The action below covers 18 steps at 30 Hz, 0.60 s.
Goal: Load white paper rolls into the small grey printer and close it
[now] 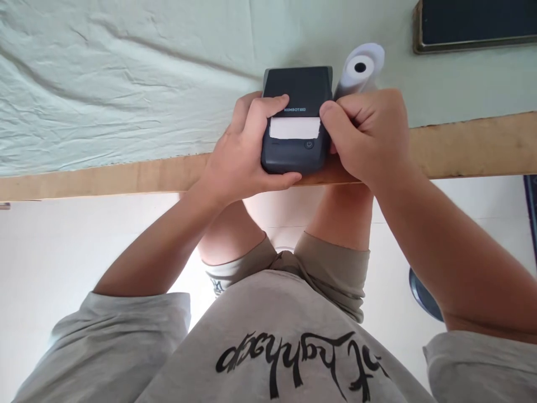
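A small dark label printer (296, 157) rests at the edge of the cloth-covered table, with a strip of white paper (294, 127) showing across its slot. My left hand (243, 145) grips the printer's left side, a finger on its lid and the thumb along its front. At the right side, my right hand (369, 131) is closed, its thumb and bent fingers against the printer's edge. Just behind that hand stands a white paper roll (356, 75) with a dark core hole.
A dark rectangular device (478, 25) lies at the back right on the pale green cloth (146, 73). The wooden table edge (474, 145) runs across the view. Below are my legs and a dark round object (423, 296) on the floor.
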Tool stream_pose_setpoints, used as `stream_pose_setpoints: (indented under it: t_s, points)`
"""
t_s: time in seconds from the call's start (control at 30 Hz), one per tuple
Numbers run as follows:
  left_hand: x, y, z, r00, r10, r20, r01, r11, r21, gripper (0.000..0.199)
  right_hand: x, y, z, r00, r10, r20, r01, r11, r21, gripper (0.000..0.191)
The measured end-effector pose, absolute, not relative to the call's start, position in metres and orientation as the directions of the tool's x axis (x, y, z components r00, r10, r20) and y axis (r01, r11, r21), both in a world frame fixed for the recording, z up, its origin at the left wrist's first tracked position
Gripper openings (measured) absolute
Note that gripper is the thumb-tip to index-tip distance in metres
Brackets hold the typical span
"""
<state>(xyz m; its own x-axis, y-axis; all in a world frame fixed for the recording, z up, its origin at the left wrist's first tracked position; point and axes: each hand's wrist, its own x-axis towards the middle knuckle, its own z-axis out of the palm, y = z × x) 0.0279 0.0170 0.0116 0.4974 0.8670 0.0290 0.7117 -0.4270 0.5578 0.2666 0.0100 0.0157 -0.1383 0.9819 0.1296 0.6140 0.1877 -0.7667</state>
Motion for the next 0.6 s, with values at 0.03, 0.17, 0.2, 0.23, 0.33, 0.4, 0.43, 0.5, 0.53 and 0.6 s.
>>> stream_pose_setpoints:
  t_s: [0.03, 0.17, 0.2, 0.23, 0.33, 0.4, 0.43, 0.5, 0.53, 0.6]
  points:
    - [0.028, 0.016, 0.012, 0.498, 0.867, 0.024, 0.717, -0.428, 0.550, 0.119, 0.267, 0.010, 0.015, -0.134, 0.982, 0.132, 0.612, 0.187, -0.768, 0.062]
    - [0.029, 0.012, 0.015, 0.493, 0.869, 0.038, 0.731, -0.437, 0.524, 0.112, 0.269, 0.009, 0.009, -0.128, 0.981, 0.149, 0.586, 0.196, -0.786, 0.061]
    - [0.029, 0.011, 0.016, 0.492, 0.870, 0.040, 0.731, -0.437, 0.525, 0.113, 0.270, 0.009, 0.008, -0.130, 0.979, 0.155, 0.572, 0.202, -0.795, 0.061]
    - [0.029, 0.010, 0.016, 0.490, 0.871, 0.035, 0.732, -0.433, 0.526, 0.113, 0.271, 0.008, 0.006, -0.132, 0.978, 0.163, 0.557, 0.209, -0.804, 0.061]
    - [0.028, 0.008, 0.013, 0.495, 0.866, 0.063, 0.716, -0.449, 0.535, 0.114, 0.271, 0.005, 0.005, -0.131, 0.971, 0.198, 0.508, 0.237, -0.828, 0.067]
    - [0.026, 0.007, 0.009, 0.510, 0.853, 0.114, 0.691, -0.484, 0.537, 0.116, 0.270, 0.002, 0.007, -0.129, 0.969, 0.208, 0.493, 0.245, -0.835, 0.073]
    - [0.025, 0.006, 0.007, 0.517, 0.844, 0.146, 0.675, -0.506, 0.536, 0.117, 0.269, 0.001, 0.008, -0.127, 0.970, 0.209, 0.490, 0.244, -0.837, 0.075]
    - [0.023, 0.005, 0.005, 0.525, 0.827, 0.200, 0.649, -0.542, 0.534, 0.117, 0.268, -0.002, 0.011, -0.120, 0.971, 0.207, 0.490, 0.239, -0.838, 0.079]
    - [0.022, 0.005, 0.004, 0.526, 0.823, 0.216, 0.642, -0.551, 0.533, 0.116, 0.267, -0.003, 0.012, -0.119, 0.971, 0.206, 0.492, 0.238, -0.837, 0.081]
    - [0.020, 0.004, 0.005, 0.526, 0.821, 0.220, 0.640, -0.553, 0.533, 0.114, 0.266, -0.005, 0.013, -0.111, 0.969, 0.220, 0.496, 0.246, -0.833, 0.084]
